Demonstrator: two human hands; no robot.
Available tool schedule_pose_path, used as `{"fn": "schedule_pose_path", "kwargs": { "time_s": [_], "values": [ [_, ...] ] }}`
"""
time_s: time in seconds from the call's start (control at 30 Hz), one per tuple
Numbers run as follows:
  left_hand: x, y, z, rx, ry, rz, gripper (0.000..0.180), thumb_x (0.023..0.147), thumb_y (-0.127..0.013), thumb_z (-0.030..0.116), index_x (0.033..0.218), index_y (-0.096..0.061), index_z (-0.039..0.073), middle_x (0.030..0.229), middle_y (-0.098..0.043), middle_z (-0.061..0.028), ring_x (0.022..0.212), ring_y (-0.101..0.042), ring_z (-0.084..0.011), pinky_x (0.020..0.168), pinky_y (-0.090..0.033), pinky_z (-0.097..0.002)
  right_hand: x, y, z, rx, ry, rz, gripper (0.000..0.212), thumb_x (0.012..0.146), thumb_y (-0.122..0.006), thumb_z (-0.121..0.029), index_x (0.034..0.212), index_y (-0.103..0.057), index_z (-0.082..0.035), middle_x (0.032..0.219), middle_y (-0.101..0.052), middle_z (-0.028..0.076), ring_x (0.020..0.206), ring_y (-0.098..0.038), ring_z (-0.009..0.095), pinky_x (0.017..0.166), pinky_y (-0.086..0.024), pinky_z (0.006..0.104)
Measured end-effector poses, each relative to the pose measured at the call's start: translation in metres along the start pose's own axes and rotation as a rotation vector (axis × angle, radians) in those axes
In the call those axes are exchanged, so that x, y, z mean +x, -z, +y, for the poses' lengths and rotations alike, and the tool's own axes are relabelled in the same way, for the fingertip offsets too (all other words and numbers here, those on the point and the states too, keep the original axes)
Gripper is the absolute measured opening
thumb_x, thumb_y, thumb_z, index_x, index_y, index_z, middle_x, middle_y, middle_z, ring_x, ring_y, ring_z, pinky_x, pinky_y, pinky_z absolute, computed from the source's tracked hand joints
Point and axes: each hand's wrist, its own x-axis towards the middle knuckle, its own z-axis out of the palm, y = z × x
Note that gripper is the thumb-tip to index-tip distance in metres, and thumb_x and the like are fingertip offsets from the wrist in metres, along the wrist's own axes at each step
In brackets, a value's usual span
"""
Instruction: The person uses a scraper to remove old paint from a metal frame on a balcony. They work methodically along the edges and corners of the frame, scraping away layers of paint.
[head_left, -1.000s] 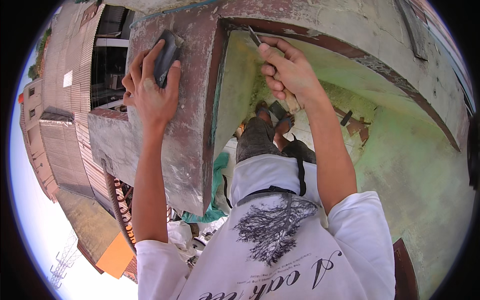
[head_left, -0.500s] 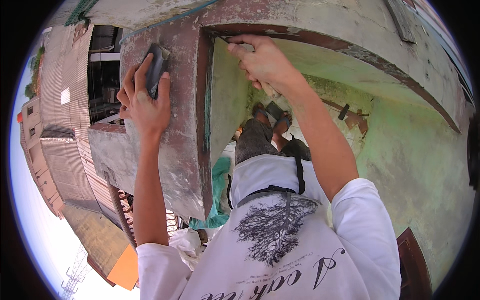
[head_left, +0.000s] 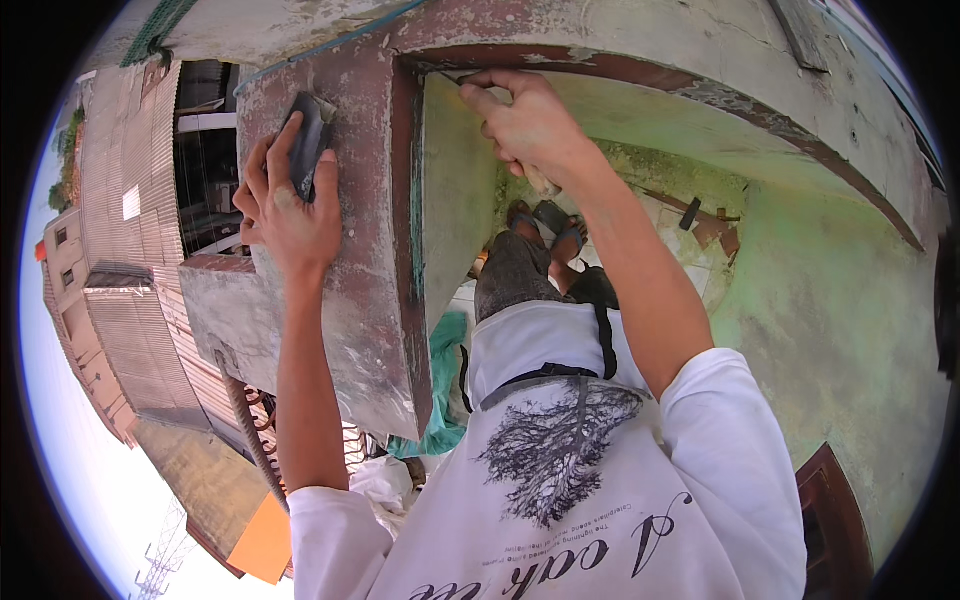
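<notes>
My left hand [head_left: 290,205] rests against the worn reddish-brown and grey wall face, its fingers spread around a dark, flat, rectangular plate [head_left: 308,140]. Greyish material clings to the plate's upper right edge. Within the recess beside it, my right hand [head_left: 525,125] is closed around what looks like a putty knife. Its pale handle end [head_left: 541,181] pokes out below my fist. The thin blade is mostly hidden by my fingers and points at the upper inner corner of the brown-edged frame [head_left: 408,120].
A brown-edged beam [head_left: 700,95] arches across the top right. Green-stained wall [head_left: 830,330] stands to the right. Below are my feet in sandals on a tiled floor, with broken brown pieces [head_left: 715,232]. Teal sheeting [head_left: 445,385] and a coiled-metal railing lie lower left.
The view has shifted slightly. My right hand has edged a little toward the frame's corner, and less of the blade shows. My left hand keeps its grip on the plate.
</notes>
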Motion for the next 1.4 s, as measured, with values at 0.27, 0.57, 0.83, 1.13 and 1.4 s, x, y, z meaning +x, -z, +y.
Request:
{"fn": "schedule_pose_path", "kwargs": {
  "time_s": [0.27,0.57,0.83,1.13,1.4],
  "values": [
    [0.000,-0.002,-0.001,0.015,-0.013,-0.023,0.051,0.099,-0.067,0.046,0.149,-0.064,0.035,0.155,-0.049,-0.0043,0.140,-0.039,-0.0347,0.112,-0.028,-0.0646,0.003,-0.026,0.000,0.077,0.014,-0.015,0.045,0.105,-0.068,-0.034,0.136,-0.064,-0.001,0.078,-0.059,0.006,0.052,-0.049,0.008,0.042,-0.041,0.0295],
    [0.000,-0.002,-0.004,-0.009,-0.048,0.052,0.052,0.096,-0.070,0.049,0.147,-0.065,0.038,0.152,-0.053,-0.0027,0.139,-0.041,-0.0351,0.113,-0.027,-0.0640,-0.016,0.018,0.005,0.119,0.048,-0.168,0.062,0.102,-0.069,-0.017,0.158,-0.044,-0.005,0.084,-0.058,0.003,0.058,-0.051,0.008,0.044,-0.045,0.0264],
    [-0.002,-0.007,-0.006,-0.005,-0.072,0.120,0.052,0.093,-0.072,0.051,0.144,-0.067,0.042,0.148,-0.057,0.0023,0.137,-0.043,-0.0325,0.107,-0.028,-0.0631,-0.021,0.012,-0.009,0.062,0.018,-0.147,0.054,0.110,-0.064,-0.028,0.158,-0.046,-0.011,0.086,-0.056,0.000,0.053,-0.045,0.004,0.040,-0.034,0.0223],
    [-0.001,-0.007,-0.007,0.028,-0.064,0.114,0.052,0.092,-0.072,0.052,0.143,-0.067,0.042,0.148,-0.057,0.0022,0.137,-0.043,-0.0335,0.107,-0.030,-0.0622,-0.022,0.008,-0.015,0.232,-0.113,-0.008,0.042,0.107,-0.069,-0.033,0.143,-0.063,-0.013,0.072,-0.050,-0.004,0.047,-0.041,0.003,0.038,-0.033,0.0224],
    [-0.004,-0.005,-0.011,0.042,-0.060,0.094,0.052,0.094,-0.071,0.052,0.145,-0.066,0.041,0.150,-0.056,-0.0002,0.138,-0.042,-0.0338,0.108,-0.027,-0.0641,-0.026,0.012,-0.021,0.077,-0.052,0.065,0.044,0.106,-0.070,-0.037,0.141,-0.063,-0.010,0.069,-0.049,-0.006,0.045,-0.039,0.003,0.037,-0.032,0.0247]
  ]
}}
